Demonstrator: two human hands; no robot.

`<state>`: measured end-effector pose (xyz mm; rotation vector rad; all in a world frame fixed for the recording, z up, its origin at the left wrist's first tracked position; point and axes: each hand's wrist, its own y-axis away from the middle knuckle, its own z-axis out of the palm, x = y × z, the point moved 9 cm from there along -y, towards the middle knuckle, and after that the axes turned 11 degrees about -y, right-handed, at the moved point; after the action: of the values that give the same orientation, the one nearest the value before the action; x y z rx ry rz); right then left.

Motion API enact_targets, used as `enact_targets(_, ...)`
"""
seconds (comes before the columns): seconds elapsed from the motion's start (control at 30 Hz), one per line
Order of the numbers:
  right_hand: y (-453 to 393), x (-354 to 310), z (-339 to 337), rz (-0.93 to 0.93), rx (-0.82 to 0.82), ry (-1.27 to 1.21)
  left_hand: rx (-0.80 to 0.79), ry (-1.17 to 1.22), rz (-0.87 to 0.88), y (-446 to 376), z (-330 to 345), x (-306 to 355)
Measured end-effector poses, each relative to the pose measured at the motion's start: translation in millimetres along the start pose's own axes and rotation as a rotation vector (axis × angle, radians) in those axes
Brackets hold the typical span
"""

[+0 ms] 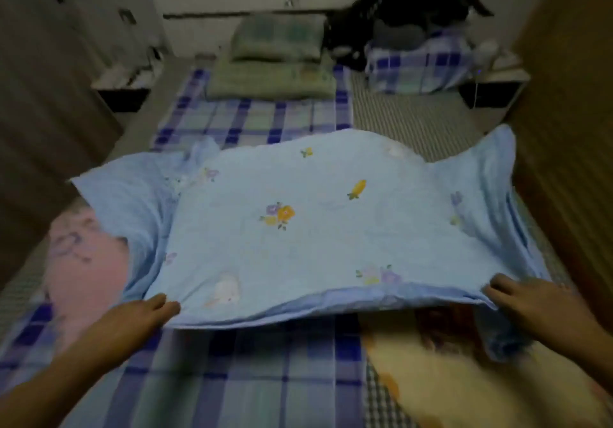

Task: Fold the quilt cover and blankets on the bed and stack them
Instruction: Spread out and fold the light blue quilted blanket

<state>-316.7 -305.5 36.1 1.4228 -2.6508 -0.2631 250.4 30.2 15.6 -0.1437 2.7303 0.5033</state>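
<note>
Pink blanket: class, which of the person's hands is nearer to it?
Left. The left hand grips the blue quilt cover's near-left corner, just beside the pink blanket. The right hand grips the near-right corner, across the cover.

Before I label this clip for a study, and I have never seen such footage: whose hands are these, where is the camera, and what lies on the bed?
There is no machine here. A person wears a wide-angle camera on the head, looking forward and down, so the two hands are their own. The left hand and the right hand each hold a near corner of a light blue flowered quilt cover, lifted above a plaid sheet. A pink blanket lies at the left, an orange blanket at the right. Two folded pillows sit at the far end. The picture is blurred.
</note>
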Motion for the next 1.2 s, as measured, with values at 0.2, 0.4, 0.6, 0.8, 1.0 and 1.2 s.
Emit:
enact_targets(0.2,10,-40,187,-0.051,-0.335,-0.056,-0.352,0.190,0.052,-7,148,117)
enact_targets(0.4,10,-44,106,0.068,-0.004,-0.116,0.031,0.245,-0.185,-16,74,96)
enact_targets(0.6,23,-24,163,0.246,-0.609,0.087,-0.090,0.097,0.101,6,103,99)
enact_targets(0.8,-1,-54,195,0.283,-0.784,0.079,-0.203,0.350,-0.104,1,121,77)
enact_targets(1.0,-22,-38,164,0.299,-0.873,0.048,-0.386,0.190,-0.020,-10,132,88)
enact_targets(1.2,-152,-63,1,0.129,-0.413,0.183,-0.357,-0.066,0.177,1,138,115)
